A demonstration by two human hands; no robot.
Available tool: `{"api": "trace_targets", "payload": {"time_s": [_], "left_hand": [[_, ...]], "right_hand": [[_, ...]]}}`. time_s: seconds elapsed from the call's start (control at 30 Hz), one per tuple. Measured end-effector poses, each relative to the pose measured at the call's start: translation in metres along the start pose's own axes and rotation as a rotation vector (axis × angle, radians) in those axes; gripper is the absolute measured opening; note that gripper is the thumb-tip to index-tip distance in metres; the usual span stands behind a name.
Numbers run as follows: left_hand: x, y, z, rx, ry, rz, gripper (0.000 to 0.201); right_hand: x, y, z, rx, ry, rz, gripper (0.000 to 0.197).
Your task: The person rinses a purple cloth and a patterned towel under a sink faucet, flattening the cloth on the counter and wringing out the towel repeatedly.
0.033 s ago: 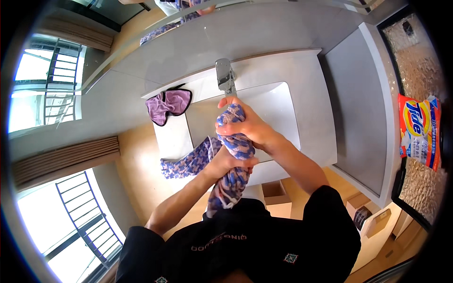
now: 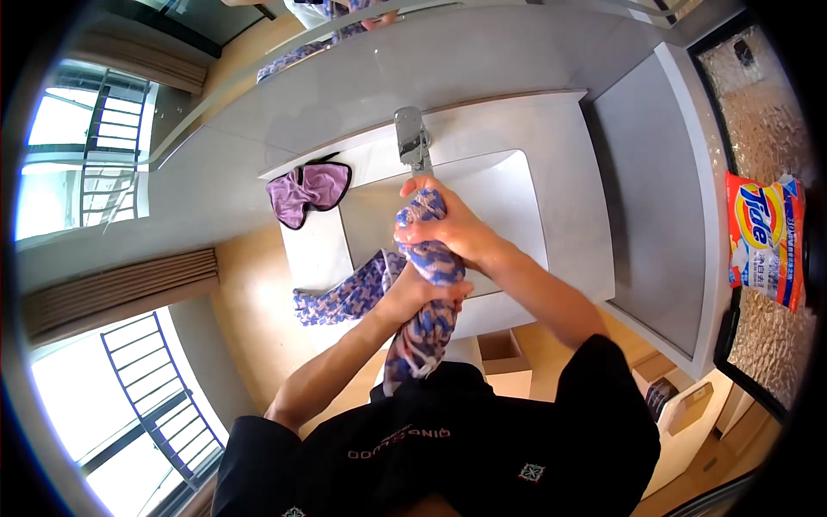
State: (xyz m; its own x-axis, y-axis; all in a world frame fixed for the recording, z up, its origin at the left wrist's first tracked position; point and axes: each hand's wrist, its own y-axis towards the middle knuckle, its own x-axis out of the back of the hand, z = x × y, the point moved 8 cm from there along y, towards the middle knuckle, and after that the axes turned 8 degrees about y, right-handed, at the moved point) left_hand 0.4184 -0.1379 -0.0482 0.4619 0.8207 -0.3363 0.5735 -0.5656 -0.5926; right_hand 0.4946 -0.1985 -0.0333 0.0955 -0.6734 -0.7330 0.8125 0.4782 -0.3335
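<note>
A blue-and-pink patterned cloth [image 2: 425, 254], bunched into a thick twisted roll, is held up over the near side of the white sink [image 2: 508, 202]. My right hand [image 2: 457, 231] is closed around its far end, just below the chrome faucet [image 2: 412, 138]. Nearer to me, my left hand [image 2: 413, 297] wraps the same roll. A looser length of the cloth spreads left across the counter's front edge. The roll's near end hangs against my black shirt. Whether the whole is a garment or a plain piece of fabric I cannot tell.
A purple cloth with black edging [image 2: 312, 191] lies on the counter [image 2: 314, 250] left of the sink. On a textured ledge at the right is an orange detergent bag [image 2: 765, 241]. A mirror [image 2: 284, 39] runs along the back. Below the counter stands an open box [image 2: 504, 353].
The near end of the rolled cloth has shifted slightly to the right and its folds have turned a little. Both hands keep their grip in nearly the same place.
</note>
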Motion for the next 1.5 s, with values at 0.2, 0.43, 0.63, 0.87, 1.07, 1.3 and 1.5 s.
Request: {"api": "trace_targets", "payload": {"time_s": [0.2,0.43,0.63,0.87,1.07,1.3,1.5], "left_hand": [[0.030,0.041,0.068,-0.376,0.809,-0.336,0.055],[0.080,0.065,0.088,-0.294,0.939,-0.499,0.055],[0.056,-0.020,0.010,-0.467,0.414,-0.731,0.044],[0.072,-0.099,-0.077,-0.614,-0.895,-0.276,0.037],[0.102,-0.146,-0.099,-0.794,-1.255,-0.030,0.039],[0.145,-0.213,-0.028,-1.068,-1.179,-0.206,0.039],[0.165,-0.265,0.021,-0.911,-0.959,-0.562,0.041]], "right_hand": [[0.029,0.003,-0.044,0.172,-0.761,-0.127,0.057],[0.038,0.020,-0.052,0.304,-0.805,-0.352,0.064],[0.001,0.025,-0.045,0.168,-0.367,0.000,0.053],[0.013,-0.007,-0.106,0.220,-0.258,0.401,0.083],[-0.023,0.008,-0.127,0.246,-0.372,0.541,0.095],[0.003,0.058,-0.172,0.421,-0.886,0.392,0.077],[0.031,0.052,-0.192,0.480,-0.992,0.509,0.049]]}}
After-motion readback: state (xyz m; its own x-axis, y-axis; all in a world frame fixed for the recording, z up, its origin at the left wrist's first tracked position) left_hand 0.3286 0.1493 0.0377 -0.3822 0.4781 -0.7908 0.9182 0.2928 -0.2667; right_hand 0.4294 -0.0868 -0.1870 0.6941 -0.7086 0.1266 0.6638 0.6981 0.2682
